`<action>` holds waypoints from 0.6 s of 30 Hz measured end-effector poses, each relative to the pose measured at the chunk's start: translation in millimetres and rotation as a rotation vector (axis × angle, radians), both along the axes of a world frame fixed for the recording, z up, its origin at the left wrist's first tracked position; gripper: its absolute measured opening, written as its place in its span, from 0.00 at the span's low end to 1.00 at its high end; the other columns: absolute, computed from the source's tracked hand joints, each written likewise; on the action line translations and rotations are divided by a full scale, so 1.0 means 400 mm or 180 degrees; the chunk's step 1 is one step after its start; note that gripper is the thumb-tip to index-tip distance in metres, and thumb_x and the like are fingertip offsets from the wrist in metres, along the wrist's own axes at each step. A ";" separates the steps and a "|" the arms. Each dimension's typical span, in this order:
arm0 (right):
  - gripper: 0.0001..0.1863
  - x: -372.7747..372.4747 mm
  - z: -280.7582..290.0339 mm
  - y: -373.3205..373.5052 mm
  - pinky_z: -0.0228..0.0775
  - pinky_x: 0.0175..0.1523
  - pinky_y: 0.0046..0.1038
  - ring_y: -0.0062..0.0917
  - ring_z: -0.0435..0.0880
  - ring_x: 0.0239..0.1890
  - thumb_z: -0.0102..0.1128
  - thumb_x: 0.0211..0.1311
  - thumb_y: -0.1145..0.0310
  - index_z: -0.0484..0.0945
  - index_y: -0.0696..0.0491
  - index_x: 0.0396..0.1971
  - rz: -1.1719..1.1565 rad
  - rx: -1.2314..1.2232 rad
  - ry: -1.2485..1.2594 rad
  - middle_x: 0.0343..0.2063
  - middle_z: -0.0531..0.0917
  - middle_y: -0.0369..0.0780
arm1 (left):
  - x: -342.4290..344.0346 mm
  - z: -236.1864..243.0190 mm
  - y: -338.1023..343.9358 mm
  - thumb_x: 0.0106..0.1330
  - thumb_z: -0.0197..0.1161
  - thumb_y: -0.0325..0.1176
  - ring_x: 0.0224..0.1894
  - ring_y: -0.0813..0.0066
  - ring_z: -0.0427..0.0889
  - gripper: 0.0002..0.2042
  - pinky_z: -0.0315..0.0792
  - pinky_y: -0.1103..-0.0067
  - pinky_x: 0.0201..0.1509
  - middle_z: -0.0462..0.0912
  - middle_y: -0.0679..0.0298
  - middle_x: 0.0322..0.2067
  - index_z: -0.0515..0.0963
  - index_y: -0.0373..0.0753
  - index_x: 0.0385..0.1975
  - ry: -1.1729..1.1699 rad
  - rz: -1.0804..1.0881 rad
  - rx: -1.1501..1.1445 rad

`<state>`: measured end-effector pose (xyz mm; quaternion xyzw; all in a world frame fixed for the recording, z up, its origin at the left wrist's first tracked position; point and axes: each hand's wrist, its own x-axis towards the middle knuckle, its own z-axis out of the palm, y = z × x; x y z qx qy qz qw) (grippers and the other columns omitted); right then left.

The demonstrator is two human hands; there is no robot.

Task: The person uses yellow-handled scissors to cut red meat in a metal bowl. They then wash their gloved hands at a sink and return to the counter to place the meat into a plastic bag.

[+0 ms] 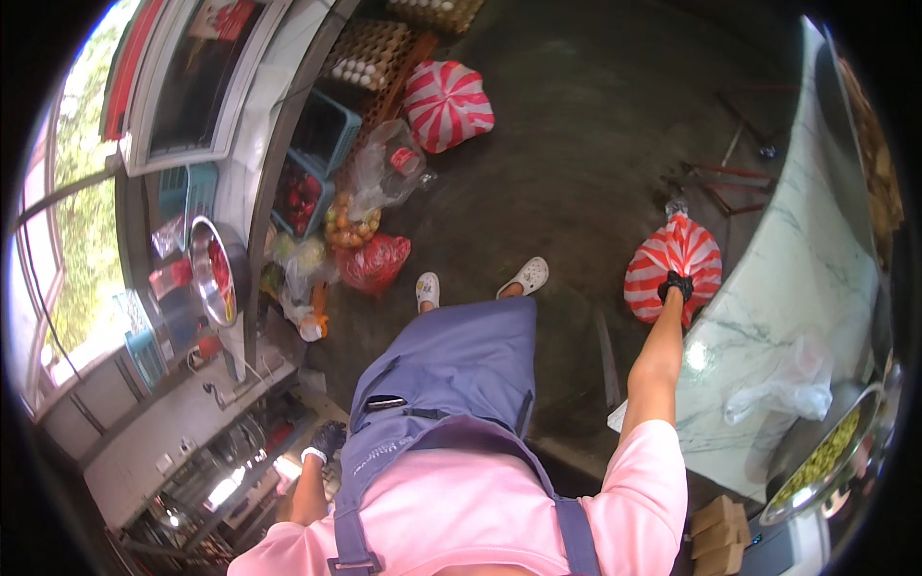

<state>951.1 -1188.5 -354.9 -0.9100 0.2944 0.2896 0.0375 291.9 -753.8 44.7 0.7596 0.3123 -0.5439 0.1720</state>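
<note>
Right grip (675, 285) looks clenched on the striped bag (645, 274). Rightward stretches the marbled bench (735, 360); the rounded bag is beside its left edge, under that grip, its narrow end (679, 225) pointing away from the person. Left grip (328, 439) is well apart, across the body; whether it holds anything, I cannot tell.

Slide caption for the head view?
The gloved right hand holds a red-striped bag beside a marbled table.
</note>
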 end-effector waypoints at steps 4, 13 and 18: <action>0.26 0.019 -0.099 -0.071 0.69 0.49 0.33 0.37 0.75 0.47 0.59 0.45 0.54 0.71 0.52 0.44 0.0762 0.0019 0.0379 0.44 0.75 0.49 | -0.098 0.000 -0.063 0.51 0.54 0.33 0.42 0.57 0.75 0.13 0.69 0.68 0.46 0.77 0.54 0.38 0.75 0.38 0.36 -0.0497 -0.0486 0.0088; 0.28 0.078 -0.136 -0.169 0.70 0.49 0.34 0.37 0.74 0.49 0.59 0.43 0.54 0.71 0.54 0.45 0.0098 0.0602 0.0191 0.46 0.74 0.48 | -0.064 0.000 -0.175 0.53 0.51 0.33 0.41 0.55 0.75 0.12 0.69 0.67 0.46 0.77 0.51 0.35 0.75 0.36 0.34 -0.0257 0.0052 0.0145; 0.32 0.012 -0.101 -0.144 0.66 0.53 0.34 0.41 0.71 0.51 0.57 0.48 0.55 0.65 0.57 0.52 0.0726 0.0756 -0.0616 0.49 0.70 0.52 | 0.007 0.014 -0.117 0.53 0.53 0.38 0.42 0.52 0.74 0.16 0.68 0.66 0.48 0.76 0.47 0.37 0.73 0.33 0.37 -0.0047 0.0397 -0.0060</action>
